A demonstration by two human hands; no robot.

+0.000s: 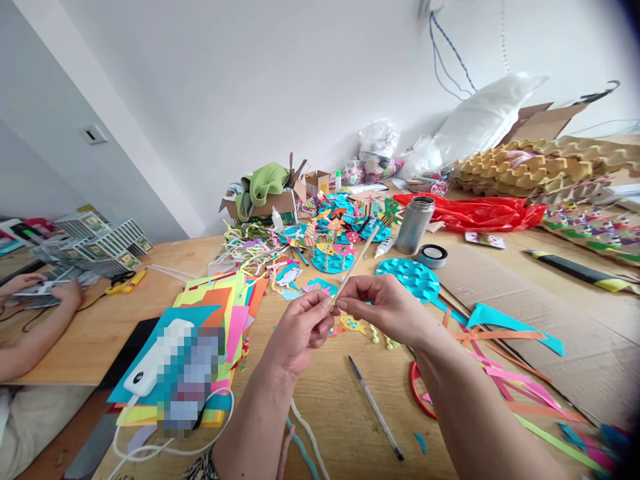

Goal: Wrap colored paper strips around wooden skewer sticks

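Above the wooden table, my left hand [306,327] and my right hand [377,303] meet at the centre. Both hold the lower end of a thin pale stick [357,259] that slants up to the right. The fingers of each hand are pinched around it. Just below my hands lie yellow fish cutouts [353,325] and pale green curly pieces [375,335]. A black pen [375,407] rests on the table between my forearms. Behind my hands are a round blue piece with wavy edges [409,277] and a heap of coloured paper fish [334,233].
Coloured paper [235,333], a white power bank [159,357] and a blurred phone lie at left. A metal flask [416,225], red scissors [420,390], cardboard [540,313], a cutter [575,270] and egg trays [545,167] are at right. Another person's hands [65,293] are far left.
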